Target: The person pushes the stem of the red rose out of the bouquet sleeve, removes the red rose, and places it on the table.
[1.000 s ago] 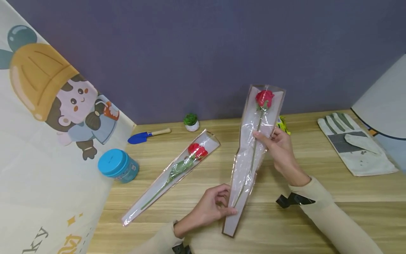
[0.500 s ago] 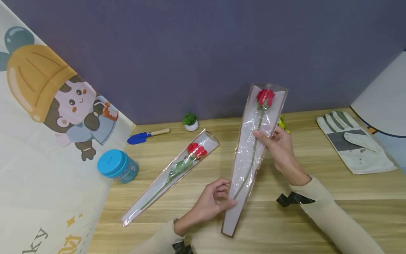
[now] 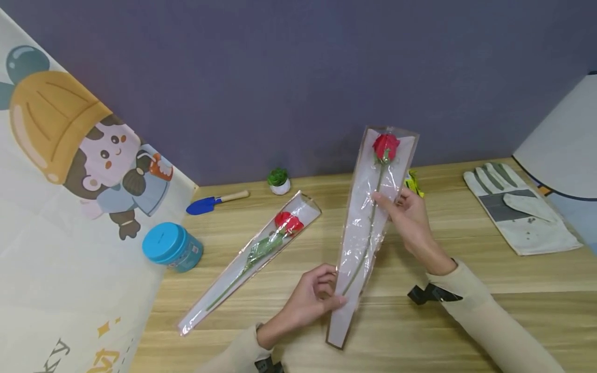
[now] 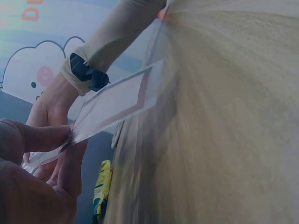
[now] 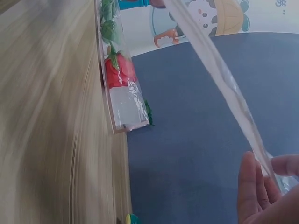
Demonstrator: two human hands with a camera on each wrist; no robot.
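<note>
A single red rose lies in a long, tapering clear sleeve with a white backing, tilted above the table. Near its narrow lower end, my left hand pinches the sleeve between thumb and fingers. My right hand grips its right edge higher up, thumb across the front and fingers behind. In the left wrist view the sleeve's narrow end sticks out past the left thumb. The right wrist view has the sleeve edge-on. On the table to the left rests a second wrapped red rose.
At the left stands a blue-lidded tub. A blue trowel and a small potted plant sit along the back edge. Behind the right hand is a yellow packet. Work gloves lie at the right.
Both hands keep their hold on the wrapped rose. Over the last second the left hand has shifted slightly up the sleeve; the sleeve's upper end sways a little.
</note>
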